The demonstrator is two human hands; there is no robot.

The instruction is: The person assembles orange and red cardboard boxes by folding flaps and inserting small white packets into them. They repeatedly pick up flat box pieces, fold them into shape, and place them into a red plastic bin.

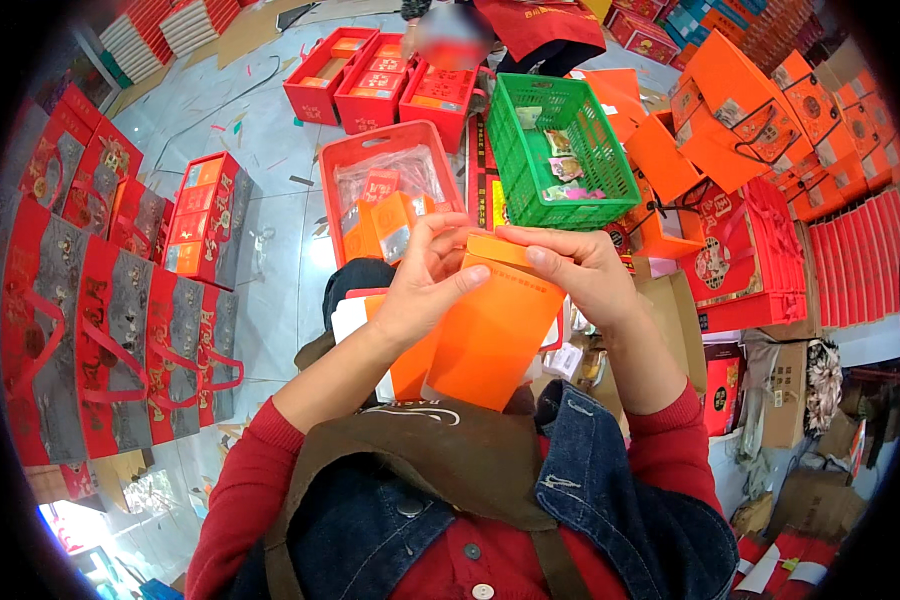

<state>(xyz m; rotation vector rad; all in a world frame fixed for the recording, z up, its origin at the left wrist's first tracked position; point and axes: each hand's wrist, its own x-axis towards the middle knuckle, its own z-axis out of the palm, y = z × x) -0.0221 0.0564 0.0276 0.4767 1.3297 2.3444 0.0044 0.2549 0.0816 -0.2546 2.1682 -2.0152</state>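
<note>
The orange carton (498,335) is located centrally, in front of the torso, tilted, with its flapped end at the far side. The left hand (425,285) pinches the carton's far left corner, thumb on the face. The right hand (582,272) pinches the far right corner. Beyond, at left, a red crate (446,160) contains orange boxes (362,230). At far right, a green basket (585,213) contains small packets (564,168). Red gift bags (110,345) stand at left.
</note>
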